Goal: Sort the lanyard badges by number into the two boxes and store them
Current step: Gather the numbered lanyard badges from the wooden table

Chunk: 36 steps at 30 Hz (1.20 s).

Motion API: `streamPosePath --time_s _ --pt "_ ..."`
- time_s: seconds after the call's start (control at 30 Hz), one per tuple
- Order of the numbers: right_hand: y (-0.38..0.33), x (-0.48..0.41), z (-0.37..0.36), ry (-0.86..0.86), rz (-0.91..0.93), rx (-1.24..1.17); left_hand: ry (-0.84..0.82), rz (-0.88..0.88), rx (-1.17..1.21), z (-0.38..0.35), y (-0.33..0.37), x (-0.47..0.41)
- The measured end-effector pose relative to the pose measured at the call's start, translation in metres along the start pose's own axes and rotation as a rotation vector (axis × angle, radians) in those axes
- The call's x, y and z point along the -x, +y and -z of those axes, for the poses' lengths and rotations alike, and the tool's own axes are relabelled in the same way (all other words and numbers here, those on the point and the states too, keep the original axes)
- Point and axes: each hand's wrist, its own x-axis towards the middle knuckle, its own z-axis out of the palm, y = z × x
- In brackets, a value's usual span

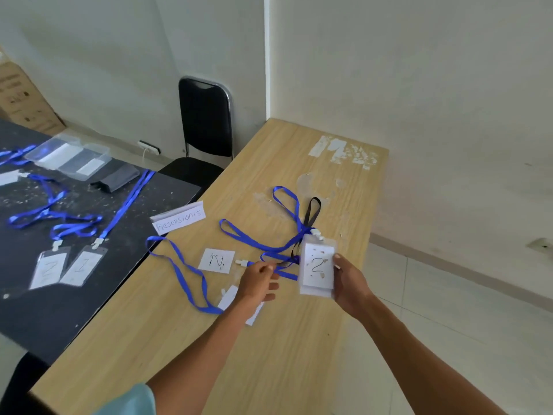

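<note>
Near the right edge of the wooden worktop, the right hand holds a small stack of badges upright by its right side, the top badge showing a "2" toward the camera, probably so the number can be read before sorting. Its grip is closed on the stack, thumb at the front edge. The left hand pinches a blue lanyard strap just beside the stack, fingers nearly shut on it; it looks like an attempt to gather or free the trailing straps.

Those straps are the main hindrance: blue loops and one black strap cross in a knot-like tangle behind the stack. A badge marked "N" lies flat toward the worktop's left edge, another badge lies partly under the left wrist, and a paper label reading "Resepsionis" sits at the left edge.

On the adjoining dark worktop to the left, two clear boxes stand at the far side, well apart from the hands, with more badges and lanyards lying loose. A black chair stands against the wall.
</note>
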Motion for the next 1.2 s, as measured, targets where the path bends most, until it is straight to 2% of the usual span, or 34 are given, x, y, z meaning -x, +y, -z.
streamPosePath --time_s 0.1,0.2,0.3,0.43,0.53,0.67,0.77,0.87,1.07,1.2 --pt "-0.025 -0.011 0.008 0.021 0.033 0.004 0.045 0.022 -0.179 0.001 -0.014 -0.024" --pt "-0.049 -0.024 0.010 0.012 0.064 0.001 0.104 0.013 -0.464 -0.002 -0.021 -0.047" --pt "-0.064 -0.040 0.011 0.029 0.079 -0.016 0.212 -0.069 -0.687 0.004 -0.028 -0.065" --pt "-0.063 -0.057 0.016 0.041 0.051 -0.001 0.301 -0.168 -0.968 0.031 -0.031 -0.082" --pt "-0.049 -0.065 0.012 0.022 0.016 0.054 0.295 -0.186 -1.108 0.057 -0.026 -0.098" --pt "-0.024 -0.073 -0.009 -0.019 -0.012 0.102 0.180 -0.160 -1.294 0.090 -0.014 -0.123" --pt "-0.005 -0.077 -0.026 -0.012 -0.033 0.125 -0.044 -0.133 -1.498 0.111 -0.011 -0.141" --pt "0.008 -0.080 -0.040 0.012 -0.041 0.131 -0.223 -0.219 -1.645 0.126 -0.008 -0.154" --pt "0.028 -0.080 -0.068 0.066 -0.022 0.111 -0.275 -0.489 -1.779 0.141 -0.009 -0.163" --pt "0.040 -0.077 -0.083 0.093 -0.020 0.078 -0.293 -0.546 -1.711 0.149 -0.008 -0.167"
